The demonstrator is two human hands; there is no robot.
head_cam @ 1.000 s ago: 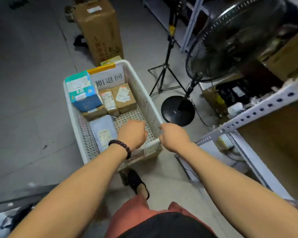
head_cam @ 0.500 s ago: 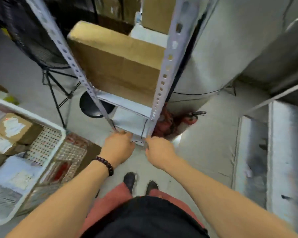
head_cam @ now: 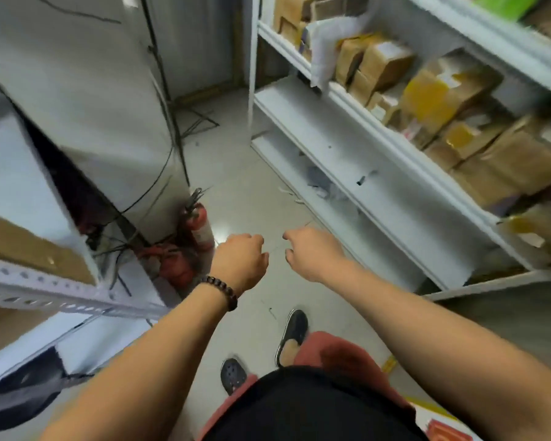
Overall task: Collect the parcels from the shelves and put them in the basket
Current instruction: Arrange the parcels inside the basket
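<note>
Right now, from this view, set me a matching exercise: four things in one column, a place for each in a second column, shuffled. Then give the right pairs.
Things:
1. fire extinguisher
2. boxes
3. bracelet
4. shoe

Places:
A. round a wrist
B. on a foot
C. stacked on the white shelf at right
D. standing on the floor at left

Pairs: 1-D, 2-C, 3-A, 4-B.
</note>
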